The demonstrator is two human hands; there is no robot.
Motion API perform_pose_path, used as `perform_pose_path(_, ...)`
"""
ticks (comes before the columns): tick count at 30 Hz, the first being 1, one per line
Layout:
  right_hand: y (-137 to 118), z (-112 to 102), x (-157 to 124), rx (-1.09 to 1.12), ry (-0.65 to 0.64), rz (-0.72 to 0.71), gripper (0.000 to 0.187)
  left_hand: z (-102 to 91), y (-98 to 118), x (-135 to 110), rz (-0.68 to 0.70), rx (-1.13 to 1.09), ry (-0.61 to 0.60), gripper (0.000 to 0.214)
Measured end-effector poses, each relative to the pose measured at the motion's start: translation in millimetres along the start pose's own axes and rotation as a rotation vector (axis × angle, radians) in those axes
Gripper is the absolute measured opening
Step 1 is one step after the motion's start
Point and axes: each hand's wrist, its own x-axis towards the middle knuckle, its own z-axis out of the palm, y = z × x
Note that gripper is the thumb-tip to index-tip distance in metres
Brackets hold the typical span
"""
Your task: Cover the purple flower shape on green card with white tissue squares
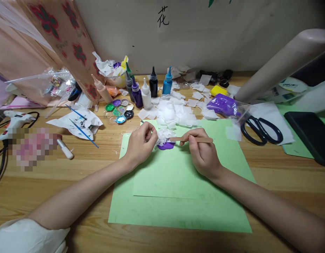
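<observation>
My right hand is closed around a flat wooden craft stick, whose tip touches a cluster of crumpled white paper. The cluster sits on a flat purple clay piece, which shows at its front edge. Beside the cluster on the left, my left hand has its thumb and fingertips pinched together; what lies between them, if anything, is too small to make out. Under both hands lie green paper sheets. Behind the cluster is a pile of white paper squares.
Several paint bottles stand at the back, near a paint palette. To the left are blue brushes on tissue and a glue gun. Purple clay in plastic, black-handled scissors and a black phone-like slab lie right.
</observation>
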Motion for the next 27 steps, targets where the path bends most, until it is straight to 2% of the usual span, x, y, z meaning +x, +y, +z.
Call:
perform_pose_path(2, 1.2, -0.8, -1.6, 0.027, 0.022, 0.006, 0.019, -1.2, -0.9, 1.4, -0.001, 0.028, 0.014, 0.012)
perform_pose_path(5, 2.7, -3.2, -5.4, 0.078, 0.069, -0.057, 0.018, -5.0, -3.3, 5.8, 0.055, 0.1, 0.0, 0.017)
perform_pose_path(10, 4.5, -5.8, -10.9, 0.147, 0.102, -0.121, 0.015, -12.2, -10.8, 13.7, 0.156, 0.174, -0.119, 0.034)
perform_pose_path(15, 4.3, -6.9, -12.3, 0.148, 0.126, -0.132, 0.015, -14.1, -13.3, 14.9, 0.235, 0.264, -0.22, 0.042)
perform_pose_path(21, 3.6, -9.2, -13.8, 0.128, 0.082, -0.2, 0.016, -13.6, -11.8, 15.0, 0.209, 0.25, -0.196, 0.04)
perform_pose_path(27, 2.5, -9.1, -11.7, 0.132, 0.091, -0.209, 0.016, -12.6, -13.1, 14.9, 0.235, 0.282, -0.212, 0.04)
